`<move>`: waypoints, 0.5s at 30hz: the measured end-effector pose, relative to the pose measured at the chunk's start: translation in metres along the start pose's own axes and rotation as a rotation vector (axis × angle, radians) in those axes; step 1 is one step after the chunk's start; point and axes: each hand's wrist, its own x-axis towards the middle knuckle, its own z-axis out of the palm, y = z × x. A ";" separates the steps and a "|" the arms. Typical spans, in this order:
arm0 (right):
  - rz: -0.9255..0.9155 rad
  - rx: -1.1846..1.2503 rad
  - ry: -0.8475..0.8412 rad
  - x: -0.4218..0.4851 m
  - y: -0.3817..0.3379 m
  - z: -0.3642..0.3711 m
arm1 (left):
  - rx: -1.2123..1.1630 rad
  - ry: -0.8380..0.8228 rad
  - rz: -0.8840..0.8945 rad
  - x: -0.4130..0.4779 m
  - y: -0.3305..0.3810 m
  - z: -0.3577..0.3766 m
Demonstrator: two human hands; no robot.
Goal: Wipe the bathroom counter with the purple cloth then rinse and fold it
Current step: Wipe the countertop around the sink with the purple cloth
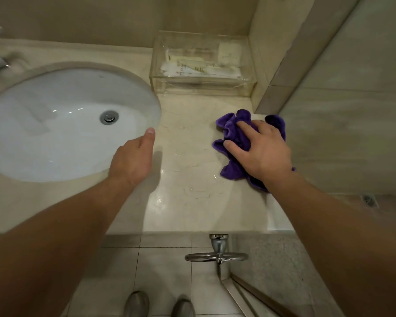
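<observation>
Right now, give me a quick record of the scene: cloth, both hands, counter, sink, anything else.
cloth: purple, bunched, on the counter's right end
right hand: pressed flat on the cloth, fingers spread
left hand: over the sink's right rim, fingers hidden
counter: beige stone, wet glints near the cloth
sink: white bowl, metal drain
box: clear, against the back wall, packets inside

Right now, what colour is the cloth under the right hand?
The cloth is purple; head view.

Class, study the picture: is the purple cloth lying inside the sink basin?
No, the purple cloth lies bunched on the counter right of the sink, pressed under the right hand.
</observation>
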 end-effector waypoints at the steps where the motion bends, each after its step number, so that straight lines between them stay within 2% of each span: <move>1: -0.010 0.001 0.007 -0.003 -0.007 0.002 | -0.030 -0.012 -0.016 0.000 0.000 -0.002; 9: -0.097 -0.009 0.019 -0.021 -0.088 0.028 | -0.098 -0.137 -0.044 -0.001 -0.001 -0.015; 15: -0.193 -0.026 -0.013 -0.039 -0.157 0.045 | -0.081 -0.107 -0.017 -0.002 -0.009 -0.011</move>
